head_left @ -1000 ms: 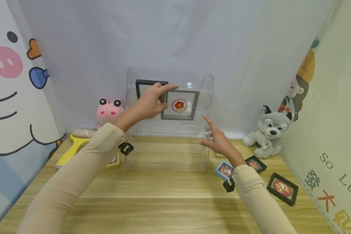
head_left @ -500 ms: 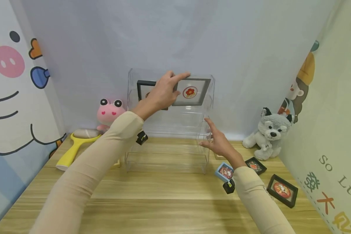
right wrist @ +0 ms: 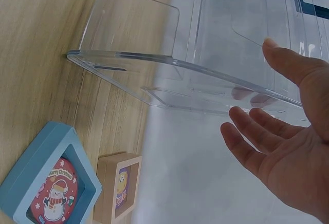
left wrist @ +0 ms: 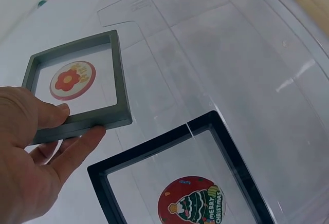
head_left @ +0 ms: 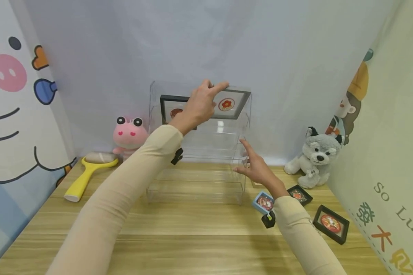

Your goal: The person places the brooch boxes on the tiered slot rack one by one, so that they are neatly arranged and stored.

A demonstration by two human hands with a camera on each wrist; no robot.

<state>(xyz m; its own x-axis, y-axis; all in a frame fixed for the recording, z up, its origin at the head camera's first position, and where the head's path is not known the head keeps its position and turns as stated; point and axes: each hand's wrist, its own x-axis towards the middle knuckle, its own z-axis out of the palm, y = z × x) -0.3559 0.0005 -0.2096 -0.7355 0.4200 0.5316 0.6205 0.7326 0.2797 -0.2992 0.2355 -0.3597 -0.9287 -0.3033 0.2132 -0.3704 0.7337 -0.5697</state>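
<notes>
A clear acrylic tiered stand [head_left: 196,183] stands mid-table in the head view. High at its right, my left hand [head_left: 200,105] pinches a grey square frame [left wrist: 120,75] by one side, thumb on the front and fingers behind. A red-flower badge [head_left: 226,104] shows inside it, and the frame tilts. Left of that hand, a black frame [head_left: 173,98] with a Christmas-tree badge [left wrist: 190,203] stands on the upper tier, partly covered by the hand. My right hand [head_left: 258,168] is spread beside the stand's right side panel; whether it touches, I cannot tell.
Right of the stand lie a blue snowman frame [head_left: 263,202], a tan frame [right wrist: 107,185] and two black frames [head_left: 300,194] [head_left: 331,224]. A husky plush [head_left: 317,156] sits at the back right. At left are a pink frog plush [head_left: 129,133] and a yellow-handled lint roller [head_left: 82,183].
My left hand has carried the grey frame up and to the right, across the stand's upper part. More of the black frame's badge now shows. The right hand stays in place.
</notes>
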